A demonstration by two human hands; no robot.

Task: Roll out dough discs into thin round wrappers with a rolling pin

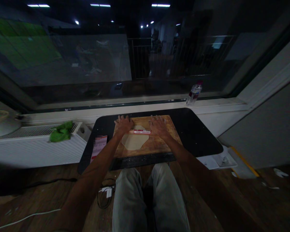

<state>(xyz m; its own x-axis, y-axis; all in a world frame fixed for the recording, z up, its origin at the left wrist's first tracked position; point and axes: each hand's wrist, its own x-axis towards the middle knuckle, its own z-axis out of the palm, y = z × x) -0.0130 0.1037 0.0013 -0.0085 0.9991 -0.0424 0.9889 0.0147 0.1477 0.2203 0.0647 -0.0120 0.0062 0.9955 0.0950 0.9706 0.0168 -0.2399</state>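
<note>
A flat, pale sheet of dough lies on a wooden board on a small black table. Across its far part lies a thin rolling pin with a red and white wrapper. My left hand rests flat on the pin's left end, fingers stretched out toward the window. The pin's right end lies under my right hand, which is flat too, fingers spread. Both palms press down on the pin rather than wrap round it.
A red and white packet lies on the table's left edge. A plastic water bottle stands on the window sill. A green cloth lies on the white radiator at left. Cables and papers lie on the wooden floor.
</note>
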